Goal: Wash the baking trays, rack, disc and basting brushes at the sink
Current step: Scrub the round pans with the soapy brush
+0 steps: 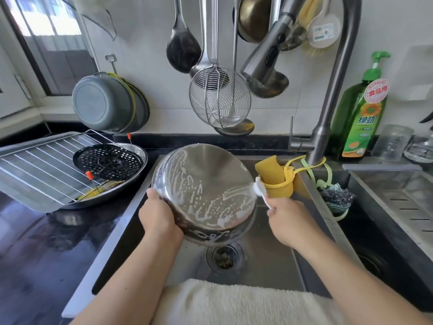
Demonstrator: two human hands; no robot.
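The person stands at the sink (262, 273) and holds a round steel tray (203, 191) tilted above it, almost over the drain (224, 257). The left hand (157, 216) grips the tray's left rim, thumb on the soapy face. The right hand (289, 219) is closed around the handle of a white brush (260, 188), whose head touches the tray's right edge.

I think the scrubbing step is in the middle: foam streaks cover the tray, but the rim still needs work. To do it well, the left hand should turn the tray slowly, so the brush can go along the whole edge, and keep it low over the sink, because a soapy rim slips easily.

Left of the sink, on the counter, the wire rack (46, 165) and the perforated disc (108, 161) wait on another tray (131, 181).
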